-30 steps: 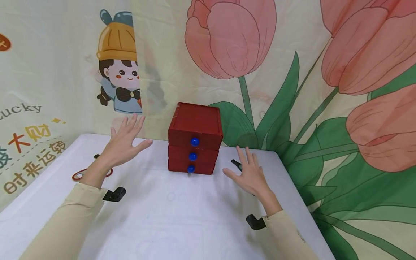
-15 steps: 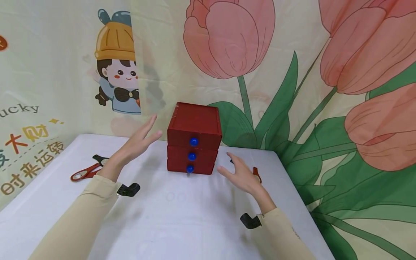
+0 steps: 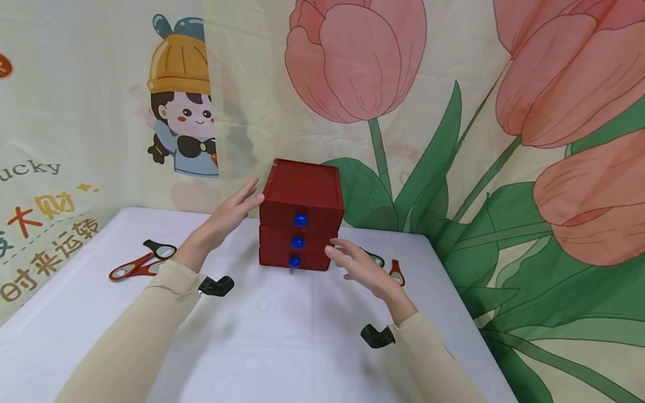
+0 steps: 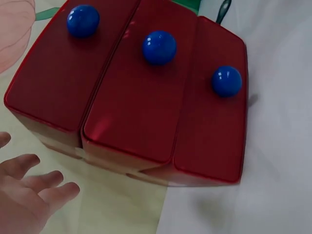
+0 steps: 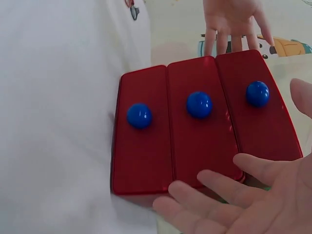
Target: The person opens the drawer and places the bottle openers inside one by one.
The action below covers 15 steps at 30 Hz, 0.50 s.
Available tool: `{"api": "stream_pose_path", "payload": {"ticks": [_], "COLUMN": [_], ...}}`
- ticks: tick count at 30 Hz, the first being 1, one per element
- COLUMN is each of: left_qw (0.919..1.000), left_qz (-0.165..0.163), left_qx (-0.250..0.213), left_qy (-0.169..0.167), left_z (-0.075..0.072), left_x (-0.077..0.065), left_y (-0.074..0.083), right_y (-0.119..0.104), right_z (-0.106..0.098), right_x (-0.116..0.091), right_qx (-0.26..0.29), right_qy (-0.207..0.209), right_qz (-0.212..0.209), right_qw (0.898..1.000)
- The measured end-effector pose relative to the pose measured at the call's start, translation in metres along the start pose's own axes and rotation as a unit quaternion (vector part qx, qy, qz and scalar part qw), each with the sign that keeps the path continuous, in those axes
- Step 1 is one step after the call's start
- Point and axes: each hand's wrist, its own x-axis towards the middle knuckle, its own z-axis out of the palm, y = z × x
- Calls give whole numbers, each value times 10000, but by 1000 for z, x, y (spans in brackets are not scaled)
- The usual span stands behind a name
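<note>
A small red chest of drawers (image 3: pixel 302 187) with three stacked drawers, each bearing a round blue knob (image 3: pixel 300 220), stands near the back of the white table. On its left side hovers my left hand (image 3: pixel 221 218), fingers extended; its fingertips come close to the upper side, and contact is unclear. My right hand (image 3: pixel 367 270) is at the lower right side with fingers loosely spread, holding nothing. From the left wrist, part of the left hand (image 4: pixel 29 190) appears beside the drawer fronts (image 4: pixel 136 92). The right wrist view has the right hand (image 5: pixel 243 200) overlapping the chest's edge.
Red and black tools with oval holes (image 3: pixel 132 268) lie on the left of the table. More such pieces, including a red one (image 3: pixel 397 274), lie right of the chest, partly behind the right hand. A printed curtain (image 3: pixel 252 101) hangs close behind the table (image 3: pixel 282 347).
Both hands have moved inward toward the chest, the left to the right and the right to the left. The tools on both sides have become more visible. The chest stays in place.
</note>
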Motion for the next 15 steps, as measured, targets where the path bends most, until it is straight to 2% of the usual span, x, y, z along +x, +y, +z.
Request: {"api": "stream_pose_path", "payload": {"ticks": [5, 9, 15], "left_qw": [9990, 9978, 9956], "left_qz": [29, 11, -19], "left_qx": [-439, -633, -892], "left_qy": [126, 218, 298], "left_z": [5, 8, 13], "left_x": [7, 12, 21], "left_y": [3, 4, 5], "right_y": [-8, -14, -22], "right_z": [5, 9, 15], "right_x": [11, 21, 34], "right_qx": [773, 1306, 1828], "right_qy": [-284, -558, -588], "right_qz": [61, 72, 79], "right_qw": [9966, 9898, 9814]}}
